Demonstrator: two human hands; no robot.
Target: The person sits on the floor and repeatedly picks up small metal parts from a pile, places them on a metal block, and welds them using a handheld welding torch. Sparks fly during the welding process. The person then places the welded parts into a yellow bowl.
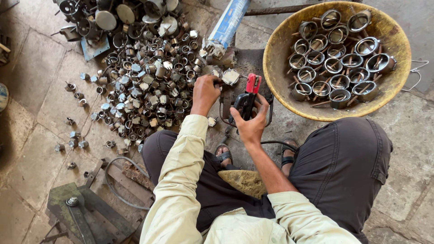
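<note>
My left hand (205, 92) pinches a small square metal piece (230, 77) on the floor in front of me, at the edge of a heap of small metal rings and caps (144, 86). A black clamp-like tool with a red tip (247, 97) is gripped in my right hand (251, 124), its red jaws pointing toward the metal piece. A dark cable runs from the tool down between my sandalled feet. I sit low, knees apart, in dark trousers and a pale long-sleeved shirt.
A wide yellow basin (280, 54) at the right holds several finished ring-and-rod assemblies. A blue-wrapped packet (226, 25) leans at the top. Larger metal parts (113, 18) lie top left. A green metal jig (81, 212) with a hose sits lower left on stone flooring.
</note>
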